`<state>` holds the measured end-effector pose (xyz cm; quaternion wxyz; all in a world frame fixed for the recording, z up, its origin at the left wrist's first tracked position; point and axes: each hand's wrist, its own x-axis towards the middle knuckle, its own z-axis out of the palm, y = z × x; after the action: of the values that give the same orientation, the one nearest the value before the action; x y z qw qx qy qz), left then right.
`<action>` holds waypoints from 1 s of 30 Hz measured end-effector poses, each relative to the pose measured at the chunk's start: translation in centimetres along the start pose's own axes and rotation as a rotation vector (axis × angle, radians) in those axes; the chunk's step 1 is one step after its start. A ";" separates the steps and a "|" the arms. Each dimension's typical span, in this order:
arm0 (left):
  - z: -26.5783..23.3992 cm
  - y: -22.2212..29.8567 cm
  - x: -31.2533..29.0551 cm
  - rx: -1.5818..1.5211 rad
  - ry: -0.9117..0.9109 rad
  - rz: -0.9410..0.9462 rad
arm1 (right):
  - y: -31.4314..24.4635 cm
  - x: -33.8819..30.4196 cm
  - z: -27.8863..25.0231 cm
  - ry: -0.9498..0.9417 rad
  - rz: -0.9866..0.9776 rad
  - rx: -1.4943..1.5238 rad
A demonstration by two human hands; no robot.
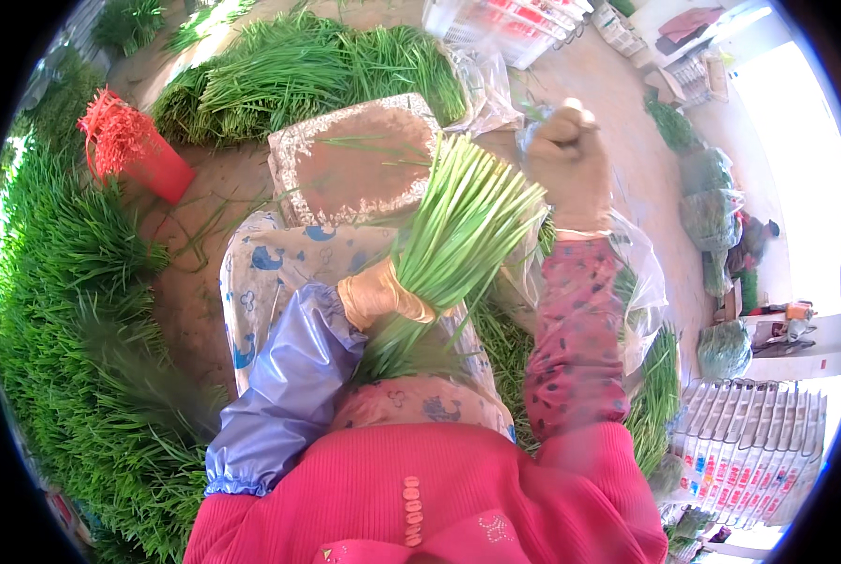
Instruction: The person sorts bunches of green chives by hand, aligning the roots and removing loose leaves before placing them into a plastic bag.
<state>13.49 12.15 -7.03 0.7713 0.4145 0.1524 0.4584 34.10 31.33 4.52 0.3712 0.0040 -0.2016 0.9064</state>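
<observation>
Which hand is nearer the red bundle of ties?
Left. The left hand, gripping the bunch of green chives, lies closer to the red bundle of ties; the right hand is farther right.

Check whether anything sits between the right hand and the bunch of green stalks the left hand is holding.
Nothing visible does. The left hand has its grip around the bunch of green stalks, cut ends fanned up. The right hand, fisted, is raised just beside those ends, with only a clear plastic bag draped around its forearm.

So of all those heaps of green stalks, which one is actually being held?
The fanned bunch of green stalks over the lap: the left hand grips it round the middle. The other heaps, such as the heap beside the red container, lie untouched on the ground.
</observation>
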 end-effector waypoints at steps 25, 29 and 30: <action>0.5 -1.0 0.2 0.175 0.151 -0.192 | 9.0 -2.4 5.2 0.278 0.054 -1.254; 1.0 1.4 -0.6 0.028 0.065 -0.110 | 8.1 -2.9 4.9 0.315 -0.020 -1.156; 1.4 2.4 -0.7 -0.016 0.086 -0.098 | 8.1 -2.9 5.5 0.339 -0.028 -1.136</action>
<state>12.56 11.45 -4.41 0.7888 0.3803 0.2016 0.4388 30.00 22.14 6.17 0.3542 -0.3374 -0.5930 0.6396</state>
